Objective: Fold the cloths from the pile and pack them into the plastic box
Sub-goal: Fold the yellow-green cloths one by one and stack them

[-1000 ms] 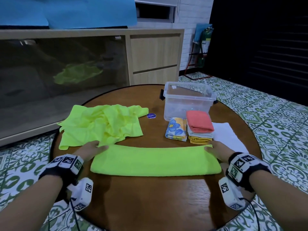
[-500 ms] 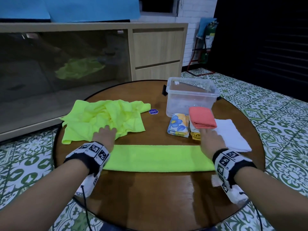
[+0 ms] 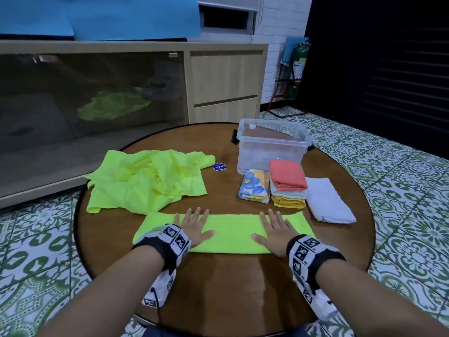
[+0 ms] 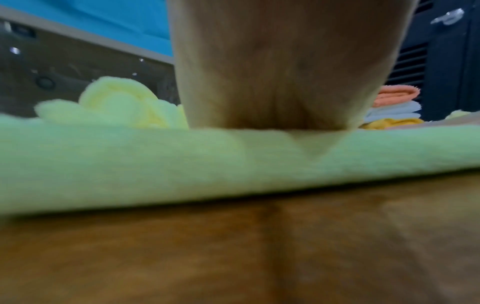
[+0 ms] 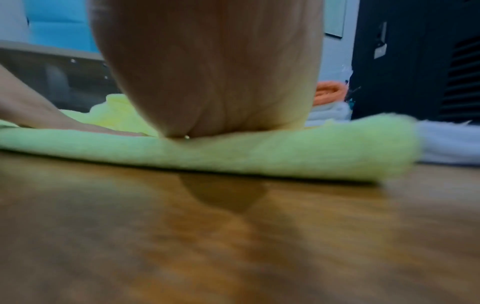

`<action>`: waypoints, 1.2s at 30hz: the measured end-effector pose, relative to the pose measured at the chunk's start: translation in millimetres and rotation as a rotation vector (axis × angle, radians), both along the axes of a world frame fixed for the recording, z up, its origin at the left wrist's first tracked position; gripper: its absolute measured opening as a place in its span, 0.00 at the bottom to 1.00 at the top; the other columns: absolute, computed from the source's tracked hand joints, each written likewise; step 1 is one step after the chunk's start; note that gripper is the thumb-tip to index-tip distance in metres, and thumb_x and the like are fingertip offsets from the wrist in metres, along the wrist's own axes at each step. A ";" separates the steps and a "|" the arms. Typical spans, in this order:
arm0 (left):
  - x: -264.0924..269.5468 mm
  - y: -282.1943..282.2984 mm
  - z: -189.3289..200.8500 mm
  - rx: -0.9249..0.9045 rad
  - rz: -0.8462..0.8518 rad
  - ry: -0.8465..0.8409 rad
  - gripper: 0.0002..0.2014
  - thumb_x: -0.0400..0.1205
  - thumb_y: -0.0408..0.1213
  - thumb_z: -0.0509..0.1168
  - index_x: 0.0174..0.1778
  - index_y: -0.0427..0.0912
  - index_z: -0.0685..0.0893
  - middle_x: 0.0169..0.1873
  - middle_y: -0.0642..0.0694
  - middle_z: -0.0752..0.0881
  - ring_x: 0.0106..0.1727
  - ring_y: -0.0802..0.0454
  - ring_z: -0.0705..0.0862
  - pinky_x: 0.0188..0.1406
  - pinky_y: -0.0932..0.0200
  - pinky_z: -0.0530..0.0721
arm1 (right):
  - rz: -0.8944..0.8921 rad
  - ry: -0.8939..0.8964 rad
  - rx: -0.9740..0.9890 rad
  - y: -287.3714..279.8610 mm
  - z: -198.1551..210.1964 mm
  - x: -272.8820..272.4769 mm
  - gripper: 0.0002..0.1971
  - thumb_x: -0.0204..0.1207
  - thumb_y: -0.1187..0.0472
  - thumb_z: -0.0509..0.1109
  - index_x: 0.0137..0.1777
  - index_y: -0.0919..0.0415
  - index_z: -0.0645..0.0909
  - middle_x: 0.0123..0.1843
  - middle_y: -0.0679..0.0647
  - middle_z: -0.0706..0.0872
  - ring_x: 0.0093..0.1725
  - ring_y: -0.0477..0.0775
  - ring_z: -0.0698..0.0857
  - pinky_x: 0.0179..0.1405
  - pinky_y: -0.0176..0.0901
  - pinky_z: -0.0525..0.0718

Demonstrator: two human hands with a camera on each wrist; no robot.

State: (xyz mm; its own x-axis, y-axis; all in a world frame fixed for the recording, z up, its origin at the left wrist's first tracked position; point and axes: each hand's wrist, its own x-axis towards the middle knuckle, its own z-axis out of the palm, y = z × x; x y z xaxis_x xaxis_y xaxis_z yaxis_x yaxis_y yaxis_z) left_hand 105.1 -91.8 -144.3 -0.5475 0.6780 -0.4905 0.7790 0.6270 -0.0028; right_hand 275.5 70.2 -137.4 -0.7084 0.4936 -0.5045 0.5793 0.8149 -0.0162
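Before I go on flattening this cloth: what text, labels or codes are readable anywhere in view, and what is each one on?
"ClayGO": white letters on the round blue sticker on the brown round wooden table; the smaller line beneath is too small to read.
Pale label on the green fire extinguisher by the white brick wall: print too small to read.
Black-and-white square marker codes on both wristbands: patterns only, no words.
Both wrist views: no text visible.

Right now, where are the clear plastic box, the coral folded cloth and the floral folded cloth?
clear plastic box [image 3: 272,152], head view, front wall.
coral folded cloth [image 3: 286,173], head view, top face.
floral folded cloth [image 3: 254,187], head view, top face.
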 end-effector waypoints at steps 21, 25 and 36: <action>-55.6 -78.7 -0.3 -0.069 0.165 0.123 0.34 0.84 0.62 0.37 0.82 0.52 0.34 0.82 0.49 0.36 0.84 0.48 0.40 0.80 0.39 0.43 | -0.064 -0.041 0.214 38.8 20.1 46.7 0.44 0.74 0.29 0.31 0.83 0.57 0.33 0.84 0.58 0.33 0.84 0.60 0.38 0.83 0.55 0.44; -53.1 -71.8 13.8 0.058 0.253 0.231 0.33 0.84 0.61 0.49 0.82 0.48 0.54 0.80 0.42 0.56 0.79 0.42 0.60 0.74 0.44 0.68 | 0.113 0.069 0.167 5.9 27.0 7.6 0.37 0.82 0.37 0.38 0.83 0.59 0.34 0.84 0.57 0.33 0.83 0.59 0.36 0.82 0.54 0.42; -60.4 -81.0 19.2 0.169 0.631 -0.037 0.30 0.79 0.57 0.63 0.65 0.34 0.74 0.56 0.41 0.82 0.65 0.45 0.79 0.53 0.59 0.76 | 0.379 0.122 -0.030 -124.8 -3.3 -101.6 0.37 0.84 0.40 0.43 0.83 0.62 0.35 0.84 0.56 0.32 0.83 0.58 0.35 0.83 0.53 0.42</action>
State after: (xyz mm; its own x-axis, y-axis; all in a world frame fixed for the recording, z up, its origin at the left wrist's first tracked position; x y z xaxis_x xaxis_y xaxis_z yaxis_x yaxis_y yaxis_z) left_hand 44.7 -172.8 -125.1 -0.8504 0.3016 -0.4311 0.2592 0.9532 0.1555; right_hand 174.0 -54.6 -140.6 -0.8931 0.1720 -0.4157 0.2301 0.9687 -0.0934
